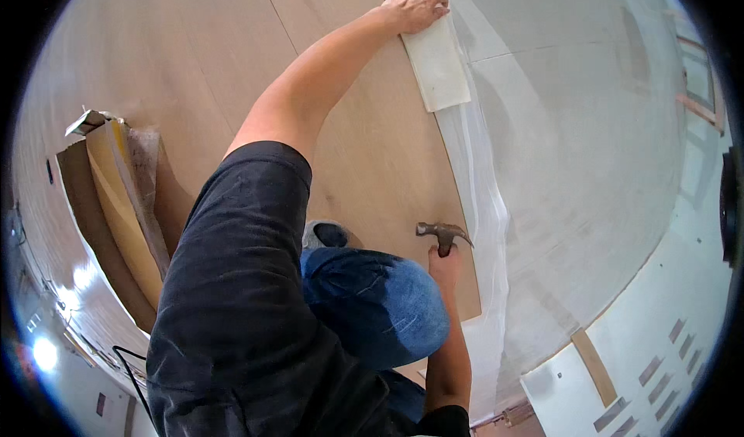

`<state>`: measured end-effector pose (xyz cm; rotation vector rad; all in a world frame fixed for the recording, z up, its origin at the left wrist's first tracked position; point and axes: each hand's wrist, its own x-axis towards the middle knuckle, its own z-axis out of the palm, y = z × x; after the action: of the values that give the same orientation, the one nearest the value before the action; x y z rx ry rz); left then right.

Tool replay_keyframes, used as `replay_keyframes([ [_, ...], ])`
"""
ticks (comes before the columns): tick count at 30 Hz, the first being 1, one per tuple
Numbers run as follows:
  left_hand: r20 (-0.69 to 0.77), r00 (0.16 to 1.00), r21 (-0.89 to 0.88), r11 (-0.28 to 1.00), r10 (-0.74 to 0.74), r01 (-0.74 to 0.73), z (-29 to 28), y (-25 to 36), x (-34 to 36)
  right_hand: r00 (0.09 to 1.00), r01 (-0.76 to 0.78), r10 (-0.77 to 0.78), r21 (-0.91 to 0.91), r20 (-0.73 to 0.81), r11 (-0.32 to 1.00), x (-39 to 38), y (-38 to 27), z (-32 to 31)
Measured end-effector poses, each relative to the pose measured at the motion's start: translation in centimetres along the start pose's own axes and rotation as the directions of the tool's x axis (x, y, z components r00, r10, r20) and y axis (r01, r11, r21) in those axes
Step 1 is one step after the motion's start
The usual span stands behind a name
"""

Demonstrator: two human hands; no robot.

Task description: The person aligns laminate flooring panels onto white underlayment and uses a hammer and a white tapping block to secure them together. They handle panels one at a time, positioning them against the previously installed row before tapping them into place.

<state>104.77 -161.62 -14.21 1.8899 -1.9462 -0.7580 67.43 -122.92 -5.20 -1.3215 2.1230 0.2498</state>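
Observation:
My left hand [418, 11] reaches far forward, its fingers curled over the far end of a pale, flat rectangular block [438, 69]. The block lies along the edge of the light wood floor planks [364, 150], partly over the translucent plastic sheet [482, 158] beside them. Nearer to me, my right hand [443, 263] is closed around the handle of a claw hammer [443, 232], close under its head. The dark metal head is above the planks, near their right edge, apart from the block. Most of the handle is hidden.
My bent knee in blue jeans [380, 305] is between my arms, with a grey shoe [329, 234] beyond it. An opened cardboard package [116, 204] lies on the planks at left. Bare grey floor [573, 142] spreads to the right. A wood strip [594, 367] lies on a white surface at lower right.

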Motion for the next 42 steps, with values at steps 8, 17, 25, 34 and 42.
replay_keyframes([
  [8,0.000,0.999,-0.008,0.999,-0.045,0.045,0.9,-1.3,0.7,0.967,0.248,-0.250,-0.040,-0.052,0.968,5.0,-3.5,-9.1],
  [17,-0.024,0.991,0.133,0.983,0.129,-0.125,-0.3,-3.9,-0.1,0.919,0.262,-0.360,-0.431,-0.163,0.863,17.1,-13.8,-18.1],
  [25,0.084,0.987,0.125,0.981,0.139,-0.148,-1.0,-4.1,0.2,0.894,0.344,-0.448,-0.615,-0.017,0.709,22.3,-25.7,-17.3],
  [34,0.046,0.990,0.054,0.989,0.137,-0.139,-0.7,-4.4,0.1,0.891,0.378,-0.450,-0.451,-0.060,0.809,23.5,-26.0,-16.5],
  [42,-0.036,0.978,0.150,0.968,0.207,-0.199,0.6,-5.4,0.8,0.924,0.339,-0.378,-0.344,-0.052,0.876,24.3,-26.7,-14.5],
])
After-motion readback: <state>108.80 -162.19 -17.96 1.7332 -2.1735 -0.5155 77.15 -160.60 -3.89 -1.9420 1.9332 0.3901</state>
